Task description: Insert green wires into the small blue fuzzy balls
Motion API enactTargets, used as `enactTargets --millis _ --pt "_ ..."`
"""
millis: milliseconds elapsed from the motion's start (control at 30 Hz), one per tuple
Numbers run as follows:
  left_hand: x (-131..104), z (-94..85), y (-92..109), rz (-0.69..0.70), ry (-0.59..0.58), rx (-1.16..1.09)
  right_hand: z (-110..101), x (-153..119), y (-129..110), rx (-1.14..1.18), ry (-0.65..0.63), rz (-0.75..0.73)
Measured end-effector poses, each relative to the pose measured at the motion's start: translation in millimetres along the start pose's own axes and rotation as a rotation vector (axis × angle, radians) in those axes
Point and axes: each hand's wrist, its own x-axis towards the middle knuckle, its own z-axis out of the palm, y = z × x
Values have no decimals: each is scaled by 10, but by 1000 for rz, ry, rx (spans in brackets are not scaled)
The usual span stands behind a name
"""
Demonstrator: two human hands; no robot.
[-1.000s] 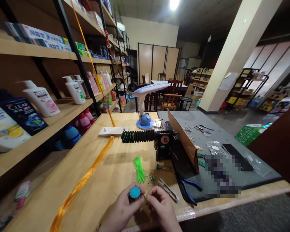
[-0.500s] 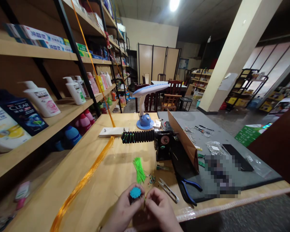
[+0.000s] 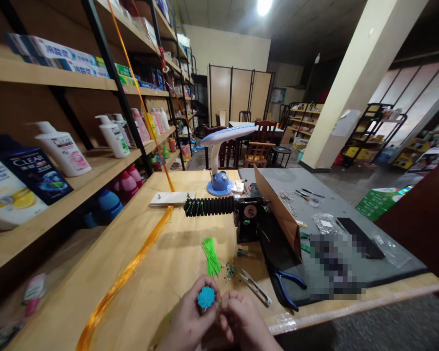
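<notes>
A bundle with a round, turquoise, petal-like top (image 3: 206, 297) sits in my left hand (image 3: 192, 312), whose fingers are wrapped around it. Close against its right side, my right hand (image 3: 241, 314) has thumb and fingertips pinched together; anything between them is too small to make out. Just beyond the hands lies a bunch of bright green thin strands (image 3: 211, 257), with small loose beads (image 3: 230, 271) beside it. Thread snips (image 3: 255, 287) rest to the right of my right hand, and blue-handled pliers (image 3: 288, 287) lie farther right.
Orange threads (image 3: 131, 270) run down the table's left side from a white clamped board (image 3: 170, 199). A black winding machine (image 3: 247, 219) with a ribbed roller (image 3: 210, 206) stands ahead, before a blue lamp (image 3: 219, 184). A cardboard panel (image 3: 278, 209) rises beside the grey mat (image 3: 329, 195).
The turquoise top has tilted and shifted slightly to the right with my left hand. My right hand has turned, and its lower fingers are curled differently.
</notes>
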Motion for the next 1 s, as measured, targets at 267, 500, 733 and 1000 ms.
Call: enactTargets --millis 267,500,733,1000 --pt "10 32 36 -53 115 -71 -59 -26 -36 -105 -151 45" --pt "-61 -2 254 -67 91 -51 -91 1 -61 -214 24 -142" --pt "-99 -38 277 -86 132 -7 -70 -34 -7 -231 -58 -119" --pt "-171 -46 270 24 26 138 -74 -315 -158 -372 -22 -233"
